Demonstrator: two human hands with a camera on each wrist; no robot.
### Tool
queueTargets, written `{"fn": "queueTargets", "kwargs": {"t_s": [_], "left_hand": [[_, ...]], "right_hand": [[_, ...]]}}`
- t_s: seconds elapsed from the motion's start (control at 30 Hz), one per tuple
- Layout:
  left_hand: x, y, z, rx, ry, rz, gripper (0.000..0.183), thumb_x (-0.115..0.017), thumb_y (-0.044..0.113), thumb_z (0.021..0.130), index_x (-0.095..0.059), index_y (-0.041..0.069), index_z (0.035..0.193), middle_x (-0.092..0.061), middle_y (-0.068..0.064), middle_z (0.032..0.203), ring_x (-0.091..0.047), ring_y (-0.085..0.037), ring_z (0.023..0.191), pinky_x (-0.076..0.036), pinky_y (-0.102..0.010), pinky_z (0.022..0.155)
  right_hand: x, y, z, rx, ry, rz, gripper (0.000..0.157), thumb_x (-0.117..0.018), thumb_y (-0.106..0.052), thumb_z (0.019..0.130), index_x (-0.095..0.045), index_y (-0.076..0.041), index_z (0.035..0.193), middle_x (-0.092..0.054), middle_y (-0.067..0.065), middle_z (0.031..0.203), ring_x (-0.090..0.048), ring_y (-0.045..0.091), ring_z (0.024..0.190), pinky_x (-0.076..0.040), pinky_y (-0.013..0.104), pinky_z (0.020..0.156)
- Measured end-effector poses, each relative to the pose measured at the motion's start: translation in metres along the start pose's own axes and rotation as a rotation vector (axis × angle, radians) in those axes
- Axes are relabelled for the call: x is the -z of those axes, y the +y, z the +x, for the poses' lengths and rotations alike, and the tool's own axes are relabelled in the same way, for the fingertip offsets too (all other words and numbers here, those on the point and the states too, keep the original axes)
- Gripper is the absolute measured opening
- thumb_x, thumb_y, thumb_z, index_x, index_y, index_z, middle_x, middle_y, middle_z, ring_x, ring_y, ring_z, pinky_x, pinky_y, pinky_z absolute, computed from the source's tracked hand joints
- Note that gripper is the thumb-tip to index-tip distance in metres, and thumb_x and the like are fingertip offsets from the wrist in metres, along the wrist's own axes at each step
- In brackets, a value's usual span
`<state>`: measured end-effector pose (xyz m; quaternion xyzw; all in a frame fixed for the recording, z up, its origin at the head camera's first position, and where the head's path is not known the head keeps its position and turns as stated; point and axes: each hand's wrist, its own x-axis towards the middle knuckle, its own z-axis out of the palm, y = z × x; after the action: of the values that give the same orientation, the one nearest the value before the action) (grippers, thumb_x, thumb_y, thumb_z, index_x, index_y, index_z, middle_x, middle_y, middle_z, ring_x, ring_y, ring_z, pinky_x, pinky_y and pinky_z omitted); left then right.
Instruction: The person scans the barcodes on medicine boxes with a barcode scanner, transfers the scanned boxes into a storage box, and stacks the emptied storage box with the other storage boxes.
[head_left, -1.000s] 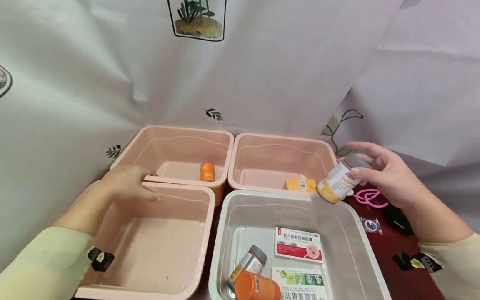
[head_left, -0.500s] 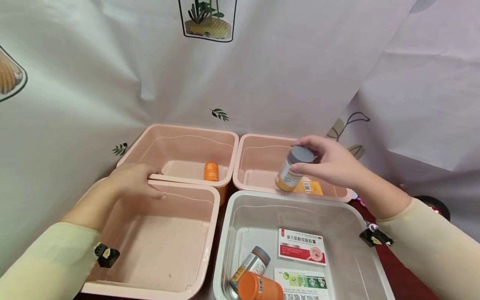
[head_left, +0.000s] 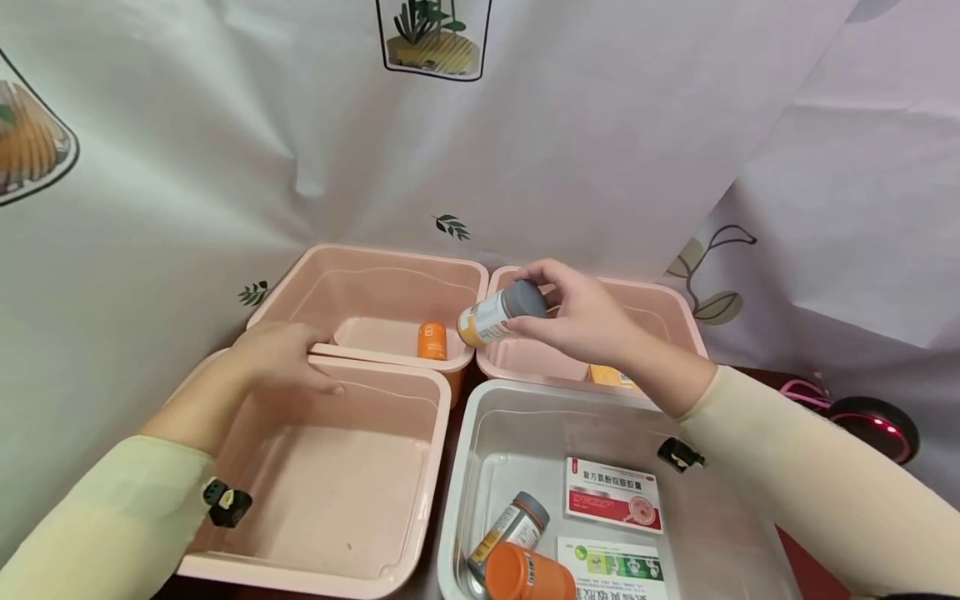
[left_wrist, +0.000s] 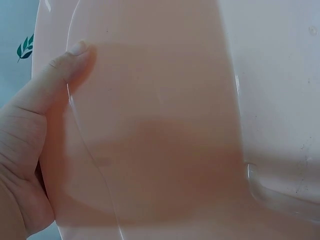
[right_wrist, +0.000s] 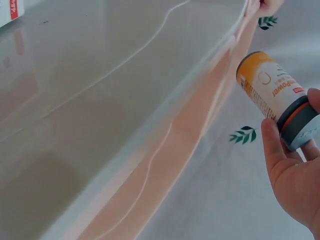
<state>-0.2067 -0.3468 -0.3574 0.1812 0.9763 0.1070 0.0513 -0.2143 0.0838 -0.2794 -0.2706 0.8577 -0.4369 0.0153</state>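
Note:
My right hand (head_left: pixel 581 321) holds a supplement bottle (head_left: pixel 483 321) by its grey cap, tilted with the yellow base toward the lower left. The bottle is above the seam between the two back pink bins. In the right wrist view, fingers and thumb pinch the cap end of the bottle (right_wrist: pixel 272 85). My left hand (head_left: pixel 281 358) grips the meeting rims of the left bins, its thumb inside the front pink bin (head_left: pixel 431 467). In the left wrist view the thumb of this hand (left_wrist: pixel 35 120) lies on the bin's inner wall; its other fingers are hidden.
An orange bottle (head_left: pixel 432 341) stands in the back left bin (head_left: pixel 405 258). A yellow box (head_left: pixel 609 375) lies in the back right bin (head_left: pixel 660 293). The grey bin (head_left: pixel 480 400) holds a red-and-white medicine box (head_left: pixel 613 493), a green-and-white box (head_left: pixel 611 567), a grey-capped bottle (head_left: pixel 510 533) and an orange bottle (head_left: pixel 528 573).
My right hand has carried the bottle leftward from beyond the right bins, across the back right bin, to the seam. The left hand keeps its hold on the rims.

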Motion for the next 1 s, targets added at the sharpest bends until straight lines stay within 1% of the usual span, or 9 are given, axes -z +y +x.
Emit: {"fn": "queueTargets", "kwargs": {"t_s": [0.2, 0.3, 0.4, 0.57, 0.73, 0.9, 1.0], "left_hand": [[0.000, 0.000, 0.002, 0.002, -0.003, 0.004, 0.064, -0.090, 0.070, 0.068, -0.076, 0.020, 0.105, -0.069, 0.012, 0.085, -0.062, -0.013, 0.077, -0.050, -0.048, 0.077], [0.000, 0.000, 0.002, 0.009, -0.007, 0.009, 0.064, -0.090, 0.070, 0.068, -0.076, 0.020, 0.106, -0.069, 0.012, 0.085, -0.063, -0.013, 0.077, -0.051, -0.048, 0.077], [0.000, -0.001, 0.002, 0.007, -0.010, 0.014, 0.064, -0.090, 0.070, 0.068, -0.076, 0.020, 0.105, -0.069, 0.012, 0.085, -0.063, -0.013, 0.077, -0.051, -0.048, 0.076], [-0.001, -0.002, 0.003, 0.002, -0.008, 0.013, 0.065, -0.089, 0.072, 0.068, -0.075, 0.021, 0.106, -0.069, 0.012, 0.085, -0.063, -0.013, 0.077, -0.050, -0.048, 0.076], [0.000, -0.001, 0.003, 0.014, -0.012, 0.013, 0.065, -0.089, 0.072, 0.068, -0.075, 0.021, 0.106, -0.069, 0.011, 0.086, -0.063, -0.014, 0.078, -0.050, -0.048, 0.077], [0.002, -0.001, 0.002, 0.003, -0.005, 0.017, 0.062, -0.090, 0.069, 0.068, -0.074, 0.021, 0.104, -0.068, 0.011, 0.085, -0.062, -0.015, 0.078, -0.050, -0.048, 0.077], [0.003, -0.002, 0.000, -0.001, -0.012, 0.017, 0.061, -0.090, 0.068, 0.069, -0.074, 0.020, 0.103, -0.067, 0.011, 0.084, -0.062, -0.014, 0.076, -0.050, -0.047, 0.075]], "right_hand": [[-0.010, -0.008, 0.018, 0.047, -0.006, -0.040, 0.055, -0.087, -0.018, 0.088, -0.064, -0.008, 0.137, -0.071, 0.005, 0.120, -0.073, 0.022, 0.100, -0.061, 0.038, 0.085], [-0.015, -0.013, 0.028, 0.047, -0.002, -0.040, 0.056, -0.087, -0.020, 0.087, -0.065, -0.009, 0.137, -0.072, 0.005, 0.119, -0.073, 0.022, 0.099, -0.061, 0.037, 0.084], [-0.019, -0.017, 0.034, 0.029, -0.004, -0.029, 0.055, -0.087, -0.022, 0.088, -0.065, -0.010, 0.137, -0.072, 0.005, 0.119, -0.072, 0.024, 0.100, -0.060, 0.038, 0.084], [-0.023, -0.018, 0.038, 0.005, -0.009, -0.013, 0.056, -0.086, -0.022, 0.089, -0.064, -0.009, 0.139, -0.072, 0.006, 0.121, -0.073, 0.026, 0.103, -0.060, 0.039, 0.086], [-0.025, -0.016, 0.039, -0.005, -0.021, 0.004, 0.058, -0.087, -0.025, 0.090, -0.063, -0.009, 0.141, -0.071, 0.007, 0.123, -0.072, 0.025, 0.105, -0.060, 0.039, 0.087], [-0.030, -0.015, 0.043, -0.009, -0.019, -0.003, 0.059, -0.087, -0.026, 0.090, -0.062, -0.010, 0.141, -0.071, 0.005, 0.122, -0.072, 0.023, 0.102, -0.060, 0.039, 0.084], [-0.036, -0.015, 0.048, 0.004, -0.028, -0.031, 0.059, -0.087, -0.026, 0.090, -0.062, -0.009, 0.142, -0.071, 0.004, 0.121, -0.072, 0.022, 0.100, -0.060, 0.036, 0.082]]}}
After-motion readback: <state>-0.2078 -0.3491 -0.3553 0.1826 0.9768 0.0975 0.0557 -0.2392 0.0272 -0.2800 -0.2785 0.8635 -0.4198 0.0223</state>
